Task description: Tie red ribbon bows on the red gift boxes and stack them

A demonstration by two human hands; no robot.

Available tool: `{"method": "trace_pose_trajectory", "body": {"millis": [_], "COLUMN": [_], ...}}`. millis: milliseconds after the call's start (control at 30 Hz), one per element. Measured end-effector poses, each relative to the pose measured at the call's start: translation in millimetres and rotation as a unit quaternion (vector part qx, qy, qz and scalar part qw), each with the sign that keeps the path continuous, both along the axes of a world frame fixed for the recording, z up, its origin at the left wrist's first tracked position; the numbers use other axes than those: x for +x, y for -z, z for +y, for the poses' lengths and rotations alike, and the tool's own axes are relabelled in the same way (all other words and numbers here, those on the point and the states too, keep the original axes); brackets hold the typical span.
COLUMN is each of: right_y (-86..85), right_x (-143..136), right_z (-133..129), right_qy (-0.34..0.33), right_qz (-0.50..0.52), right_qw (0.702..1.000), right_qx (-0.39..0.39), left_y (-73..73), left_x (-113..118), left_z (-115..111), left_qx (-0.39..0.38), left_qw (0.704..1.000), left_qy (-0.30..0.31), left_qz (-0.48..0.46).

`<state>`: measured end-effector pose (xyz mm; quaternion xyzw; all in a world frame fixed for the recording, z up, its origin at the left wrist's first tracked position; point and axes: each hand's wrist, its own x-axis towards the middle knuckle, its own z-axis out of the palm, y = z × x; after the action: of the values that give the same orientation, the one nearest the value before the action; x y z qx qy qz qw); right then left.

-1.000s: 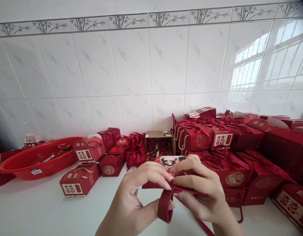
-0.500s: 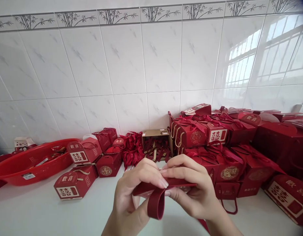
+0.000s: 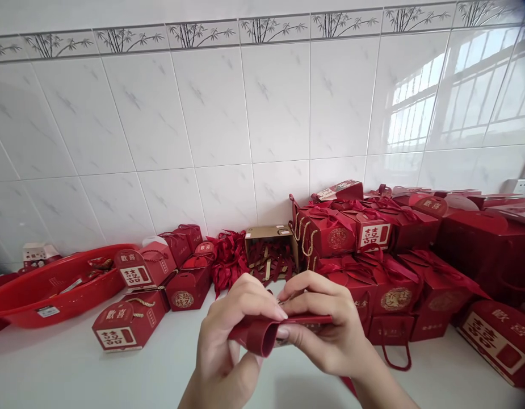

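behind the held packaging (image 3: 256, 338), a carton (image 3: 268, 232) stands between ribbons (image 3: 229, 258) left and stacked boxes (image 3: 396, 298) right.

歡喜 and 囍 in print
Both on near left box (image 3: 137, 321) and near right box (image 3: 498, 341); 囍 also on a far box (image 3: 375, 234), right.

I see the left hand (image 3: 232, 326) and the right hand (image 3: 324, 326) hold one red item (image 3: 317, 320) with a looped strap (image 3: 257, 339) above the white surface (image 3: 155, 378); red boxes (image 3: 396, 298) stand behind.
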<state>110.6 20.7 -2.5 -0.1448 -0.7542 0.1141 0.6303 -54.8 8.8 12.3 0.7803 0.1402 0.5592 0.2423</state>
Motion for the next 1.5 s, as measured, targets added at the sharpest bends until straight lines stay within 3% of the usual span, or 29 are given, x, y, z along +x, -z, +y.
{"method": "trace_pose_trajectory", "body": {"millis": [267, 600, 1000, 1200, 1500], "right_y": [-1.2, 5.8, -0.8, 4.1, 4.5], "right_x": [-5.2, -12.8, -3.5, -5.9, -5.6], "right_z": [-3.2, 2.0, 9.9, 11.9, 13.2], "right_qy": [-0.018, -0.030, -0.032, -0.027, 0.012], "right_qz": [0.005, 0.021, 0.009, -0.046, -0.039], "right_qw": [0.999, 0.995, 0.953, 0.955, 0.948], "right_qx": [-0.032, -0.091, -0.301, -0.293, -0.315], "left_y": [1.9, 6.9, -2.5, 0.3, 5.5], "left_x": [0.6, -3.6, -12.3, -10.4, 3.7], "left_z": [-1.0, -0.5, 12.8, 18.8, 22.4], "left_qx": [0.017, -0.056, -0.090, -0.113, -0.120], "left_qw": [0.999, 0.996, 0.987, 0.977, 0.970], "left_qy": [-0.033, -0.064, -0.111, -0.152, -0.199], "left_qz": [0.008, 0.010, 0.072, 0.092, 0.071]}}
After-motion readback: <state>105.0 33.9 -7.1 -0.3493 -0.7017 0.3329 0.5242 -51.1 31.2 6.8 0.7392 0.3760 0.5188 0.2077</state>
